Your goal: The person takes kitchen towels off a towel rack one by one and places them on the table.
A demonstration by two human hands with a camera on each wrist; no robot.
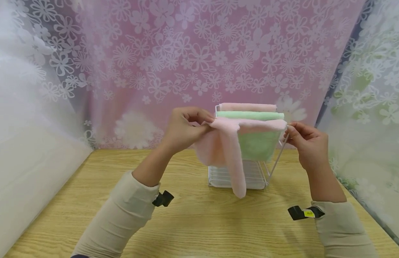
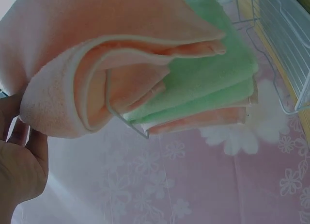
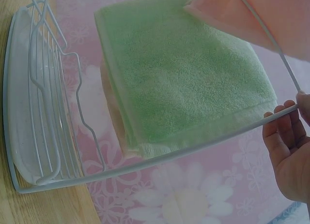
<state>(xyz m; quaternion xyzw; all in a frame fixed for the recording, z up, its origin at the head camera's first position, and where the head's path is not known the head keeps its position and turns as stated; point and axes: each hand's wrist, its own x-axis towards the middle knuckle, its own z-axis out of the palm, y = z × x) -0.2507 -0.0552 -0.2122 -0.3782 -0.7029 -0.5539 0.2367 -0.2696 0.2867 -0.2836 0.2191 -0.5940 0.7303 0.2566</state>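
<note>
Looks like a little curtained-off recording booth tbh, more staged setup than lived-in room. You've got a wood-grain table (image 1: 106, 204) hemmed in by a pink floral curtain (image 1: 186, 53) at the back and pale floral sheets (image 1: 373, 93) on both sides, plus black wrist cameras (image 1: 164, 198) at the sleeves (image 1: 131, 208). Can't tell what kind of building it's in.

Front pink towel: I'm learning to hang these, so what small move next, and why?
Probably smooth out the front pink towel with the left hand: its left end bunches in folds, while the right hand holds the white wire rack.
</note>
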